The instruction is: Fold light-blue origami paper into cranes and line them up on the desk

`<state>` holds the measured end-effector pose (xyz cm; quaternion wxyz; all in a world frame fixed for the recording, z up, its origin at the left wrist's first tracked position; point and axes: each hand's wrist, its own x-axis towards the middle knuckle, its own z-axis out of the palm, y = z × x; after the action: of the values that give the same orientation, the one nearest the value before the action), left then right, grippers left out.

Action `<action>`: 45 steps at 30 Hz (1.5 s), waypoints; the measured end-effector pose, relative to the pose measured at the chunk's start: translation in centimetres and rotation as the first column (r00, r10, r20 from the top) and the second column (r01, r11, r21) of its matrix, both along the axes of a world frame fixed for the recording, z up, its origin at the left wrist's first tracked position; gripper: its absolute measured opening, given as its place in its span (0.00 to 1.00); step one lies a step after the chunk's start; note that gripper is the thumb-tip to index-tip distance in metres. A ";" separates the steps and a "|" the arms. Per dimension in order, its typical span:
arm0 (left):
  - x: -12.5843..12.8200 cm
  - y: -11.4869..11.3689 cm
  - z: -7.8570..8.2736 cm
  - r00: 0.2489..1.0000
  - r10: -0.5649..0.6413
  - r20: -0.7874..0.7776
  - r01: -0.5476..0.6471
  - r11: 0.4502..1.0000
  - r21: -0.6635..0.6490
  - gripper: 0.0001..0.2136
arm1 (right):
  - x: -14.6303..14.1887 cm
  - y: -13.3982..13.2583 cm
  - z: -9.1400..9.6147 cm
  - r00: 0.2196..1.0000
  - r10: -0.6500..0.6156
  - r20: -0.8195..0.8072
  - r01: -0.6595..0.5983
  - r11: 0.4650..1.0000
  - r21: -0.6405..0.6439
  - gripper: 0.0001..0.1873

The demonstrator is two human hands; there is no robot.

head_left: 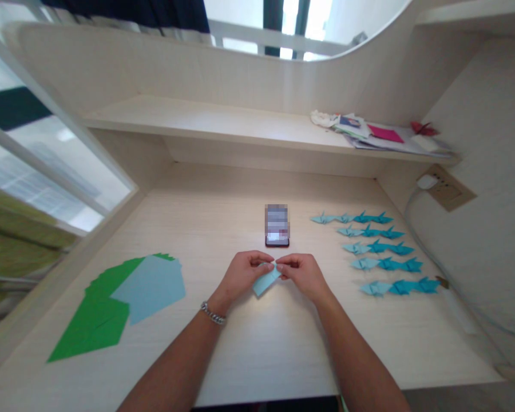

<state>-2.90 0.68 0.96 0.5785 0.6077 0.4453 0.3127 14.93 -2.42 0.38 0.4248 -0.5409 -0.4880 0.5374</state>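
Note:
A small folded piece of light blue paper is pinched between both hands above the middle of the desk. My left hand, with a chain bracelet at its wrist, grips the paper's upper left edge. On the other side my right hand pinches its upper right corner, fingertips close to those of the left. The folds under the fingers are partly hidden. Just beyond the hands lies a phone with its screen lit and blurred.
Fanned green paper sheets and light blue sheets lie at the left. Several rows of blue folded paper cranes stand at the right. Behind, a shelf carries papers. A cable runs from the wall socket.

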 end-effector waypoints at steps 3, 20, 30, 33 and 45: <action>0.0 0.0 0.1 1.000 0.005 -0.002 -0.005 1.000 -0.007 0.12 | 0.0 0.0 0.1 1.000 0.003 0.001 -0.003 1.000 0.003 0.15; -0.1 0.1 0.2 0.999 0.051 -0.007 -0.051 0.999 -0.007 0.11 | 0.2 0.0 0.2 0.997 -0.022 -0.074 0.020 1.000 -0.018 0.18; 0.2 -0.2 0.4 0.993 -0.048 -0.111 0.056 0.996 0.073 0.12 | 0.1 -0.1 0.1 0.998 -0.039 0.056 0.033 0.995 0.099 0.12; 0.2 -0.2 0.3 0.993 -0.022 -0.117 0.032 0.996 0.083 0.13 | 0.0 -0.2 0.2 0.997 -0.071 0.043 0.065 0.991 0.119 0.12; 0.1 -0.3 0.7 0.989 0.000 -0.148 0.022 0.989 0.147 0.10 | -0.1 -0.2 0.7 0.992 -0.125 -0.016 0.125 0.988 0.091 0.10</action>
<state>-2.76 0.40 1.70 0.4987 0.6731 0.4590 0.2959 14.79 -2.64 1.08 0.4846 -0.5476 -0.4752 0.4894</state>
